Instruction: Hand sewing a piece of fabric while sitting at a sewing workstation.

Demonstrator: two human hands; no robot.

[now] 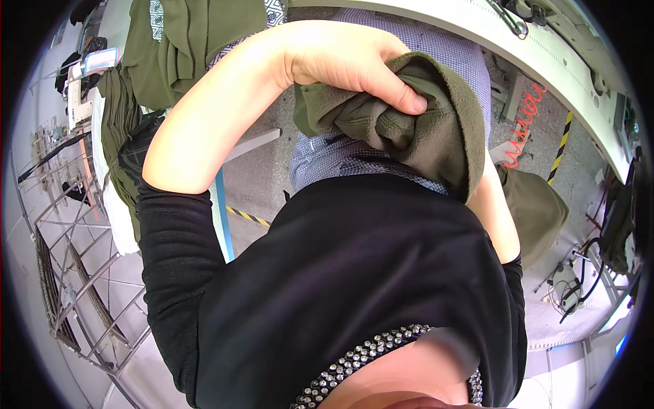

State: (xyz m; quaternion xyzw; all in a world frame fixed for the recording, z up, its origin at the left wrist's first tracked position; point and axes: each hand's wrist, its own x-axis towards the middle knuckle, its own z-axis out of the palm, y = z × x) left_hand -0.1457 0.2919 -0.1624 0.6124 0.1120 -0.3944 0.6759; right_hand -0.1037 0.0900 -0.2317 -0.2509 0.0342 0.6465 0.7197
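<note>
A bunched olive-green fleece cloth (453,116), with folds gathered in its middle, lies over my lap on blue-and-white checked fabric (361,160). My left hand (354,65) grips its far left side. The thumb presses on the folds, while the other fingers are hidden. On the right, my bare right forearm (501,218) runs up behind the cloth's edge. The cloth covers my right hand, so its fingers do not show. Beyond my right forearm hangs another olive-green piece (535,215); whether it joins the held cloth is unclear.
A white work table (436,19) curves along the far side. More olive-green cloth (191,54) lies at far left, near a stack of folded pieces (119,136). A red coiled hose (523,126) hangs at right, near yellow-black floor tape (560,150). Metal racks (88,286) stand at left.
</note>
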